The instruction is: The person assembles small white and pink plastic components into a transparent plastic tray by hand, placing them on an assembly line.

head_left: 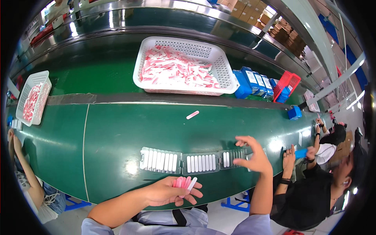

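My left hand point(164, 192) holds a fanned bunch of small round-ended pink and white strips point(182, 182), which look like mini nail files. One strip in the bunch shows its white face. My right hand point(256, 156) is over the right end of a row of clear plastic trays, thumb and fingers apart, with nothing visible between them. White strips point(158, 160) stand side by side in the left tray point(179, 166). More white strips point(201, 163) fill the middle tray point(184, 166). In the right tray point(222, 166), a couple of white strips lie at its left end; my right hand partly hides it.
A large white basket point(184, 91) of pink and white strips stands beyond the trays. One loose pink strip point(192, 114) lies on the green table point(117, 129). Blue boxes point(254, 82) and a red basket point(288, 84) are at right. Co-workers point(313, 192) sit on both sides.
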### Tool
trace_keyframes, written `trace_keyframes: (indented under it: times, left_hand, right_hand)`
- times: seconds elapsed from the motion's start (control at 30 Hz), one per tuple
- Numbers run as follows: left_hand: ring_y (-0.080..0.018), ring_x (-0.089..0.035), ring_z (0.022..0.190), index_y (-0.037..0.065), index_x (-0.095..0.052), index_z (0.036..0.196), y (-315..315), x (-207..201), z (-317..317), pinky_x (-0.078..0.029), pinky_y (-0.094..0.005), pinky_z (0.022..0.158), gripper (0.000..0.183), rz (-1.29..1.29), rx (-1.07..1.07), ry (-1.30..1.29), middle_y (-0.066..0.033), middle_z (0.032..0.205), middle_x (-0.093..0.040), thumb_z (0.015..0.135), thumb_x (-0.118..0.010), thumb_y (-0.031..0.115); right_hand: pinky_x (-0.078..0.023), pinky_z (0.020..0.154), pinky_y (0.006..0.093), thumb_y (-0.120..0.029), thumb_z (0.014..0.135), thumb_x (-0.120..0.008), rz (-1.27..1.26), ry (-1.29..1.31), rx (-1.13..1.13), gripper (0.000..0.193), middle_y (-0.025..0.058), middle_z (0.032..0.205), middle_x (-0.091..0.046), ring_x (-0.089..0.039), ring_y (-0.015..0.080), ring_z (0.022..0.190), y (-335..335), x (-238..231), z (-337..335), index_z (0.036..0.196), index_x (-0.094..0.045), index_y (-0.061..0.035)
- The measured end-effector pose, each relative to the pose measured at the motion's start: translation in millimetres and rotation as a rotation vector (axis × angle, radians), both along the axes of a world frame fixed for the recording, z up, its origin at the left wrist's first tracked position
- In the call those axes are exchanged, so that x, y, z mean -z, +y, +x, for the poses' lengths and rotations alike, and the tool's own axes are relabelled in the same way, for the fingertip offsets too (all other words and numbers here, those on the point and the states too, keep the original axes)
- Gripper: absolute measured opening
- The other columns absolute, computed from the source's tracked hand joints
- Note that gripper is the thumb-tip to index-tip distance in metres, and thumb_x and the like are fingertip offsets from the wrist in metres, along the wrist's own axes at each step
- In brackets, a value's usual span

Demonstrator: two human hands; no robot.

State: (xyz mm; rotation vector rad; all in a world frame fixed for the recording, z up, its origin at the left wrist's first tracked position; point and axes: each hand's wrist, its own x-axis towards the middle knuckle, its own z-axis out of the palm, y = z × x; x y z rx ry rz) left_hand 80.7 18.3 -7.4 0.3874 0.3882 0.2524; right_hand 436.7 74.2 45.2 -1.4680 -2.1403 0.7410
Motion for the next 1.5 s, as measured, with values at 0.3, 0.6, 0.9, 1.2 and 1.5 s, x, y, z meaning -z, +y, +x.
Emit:
trace_keyframes:
  times: [0.3, 0.6, 0.9, 1.2, 1.5]
  left_hand:
    - [-0.028, -0.067, 0.116, -0.003, -0.042, 0.145, 1.3, -12.4, 3.3, -0.058, -0.0329, 0.081, 0.046, 0.113, 0.026, 0.066, -0.0209, 0.137, -0.059, 0.104, -0.055, 0.01]
    - [-0.0257, -0.069, 0.11, -0.003, -0.049, 0.138, 0.0, -9.6, 2.1, -0.059, -0.0304, 0.078, 0.038, 0.169, -0.031, 0.085, -0.0194, 0.133, -0.062, 0.103, -0.056, 0.009]
    - [-0.0221, -0.071, 0.102, -0.003, -0.052, 0.135, 1.0, -19.4, 0.0, -0.059, -0.0283, 0.073, 0.035, 0.212, -0.043, 0.109, -0.0177, 0.128, -0.065, 0.103, -0.056, 0.012]
    - [-0.0158, -0.07, 0.084, -0.001, -0.059, 0.124, -1.4, -15.6, 3.6, -0.058, -0.0283, 0.064, 0.024, 0.394, -0.028, 0.236, -0.0136, 0.114, -0.071, 0.104, -0.053, 0.008]
    - [-0.0072, -0.056, 0.064, 0.002, -0.059, 0.115, -5.9, -38.0, -11.2, -0.042, -0.022, 0.052, 0.016, 0.475, -0.086, 0.28, -0.0068, 0.097, -0.067, 0.101, -0.052, 0.004]
  right_hand:
    - [-0.05, 0.076, 0.0349, -0.012, 0.075, -0.084, -0.048, 0.231, -0.077, 0.036, 0.0039, 0.084, -0.066, -0.064, 0.0216, 0.08, -57.5, -18.9, -97.5, 0.109, -0.07, -0.007]
    - [-0.041, 0.058, 0.0296, -0.016, 0.083, -0.08, -0.332, 0.22, -0.151, 0.011, 0.0014, 0.07, -0.058, -0.052, 0.014, 0.064, -39.8, -13.7, -123.4, 0.086, -0.074, -0.0075]
    - [-0.039, 0.057, 0.0271, -0.011, 0.083, -0.079, -0.398, 0.395, -0.202, 0.008, -0.0008, 0.072, -0.058, -0.048, 0.0111, 0.064, -40.2, -3.1, -118.0, 0.089, -0.075, -0.008]
    - [-0.038, 0.056, 0.0256, -0.005, 0.082, -0.076, -0.319, 0.389, -0.184, 0.008, 0.0014, 0.076, -0.063, -0.049, 0.0112, 0.062, -37.9, -6.1, -119.7, 0.09, -0.075, -0.0069]
    - [-0.037, 0.057, 0.0362, -0.001, 0.066, -0.078, 0.859, -0.226, 0.048, 0.021, 0.0013, 0.066, -0.052, -0.052, 0.0223, 0.06, -35.1, 16.6, -34.4, 0.085, -0.073, -0.0087]
